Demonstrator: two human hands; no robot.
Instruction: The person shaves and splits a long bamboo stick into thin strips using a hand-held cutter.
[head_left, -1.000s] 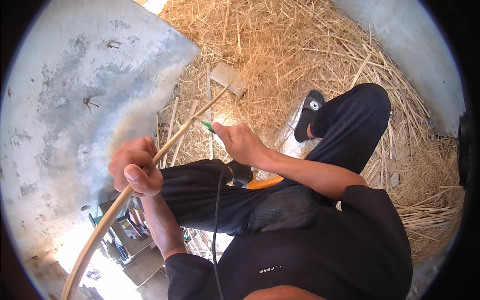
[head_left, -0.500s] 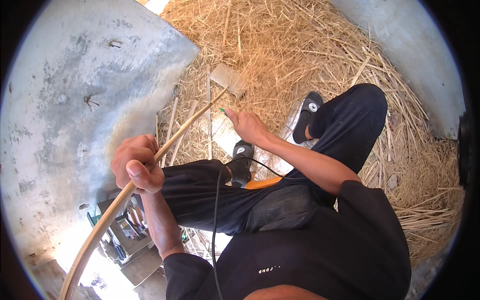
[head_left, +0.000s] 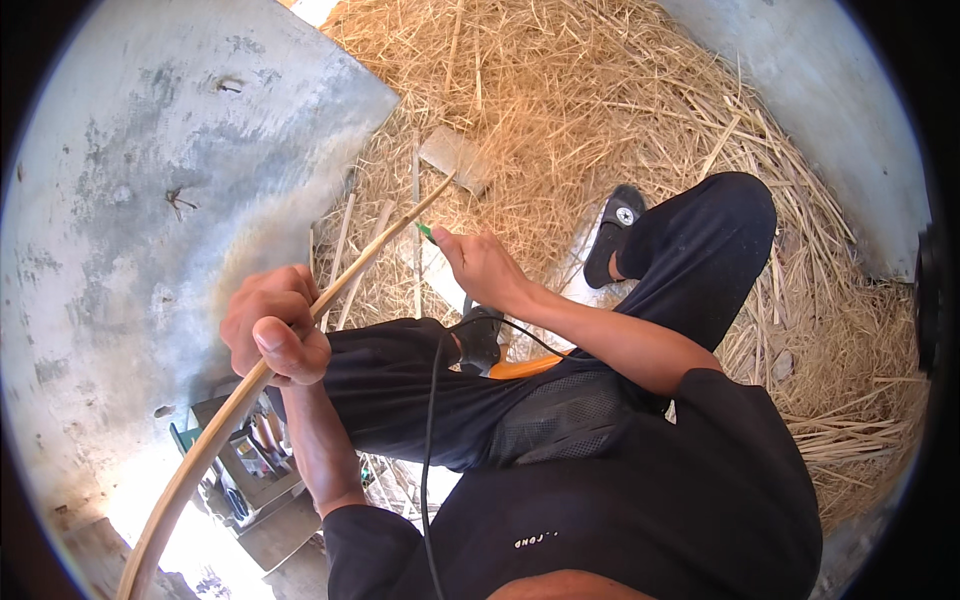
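Note:
My left hand is closed round a long, pale bamboo strip. The strip runs from the lower left edge up to a thin tip beyond my fist. Right of that far part, my right hand is closed on a small green tool, its end poking out past the thumb close to the strip. The rest of the green tool is hidden in the fingers, so its exact kind does not show. Whether it touches the strip I cannot tell.
Straw-like shavings cover the floor, with a flat stone block among them. A weathered wall stands at the left. Below it sits a wooden tool box. A black cable crosses my lap, near an orange object.
My right hand has moved left and slightly down, bringing the green tool nearer the strip. My left hand and the strip stay almost in place.

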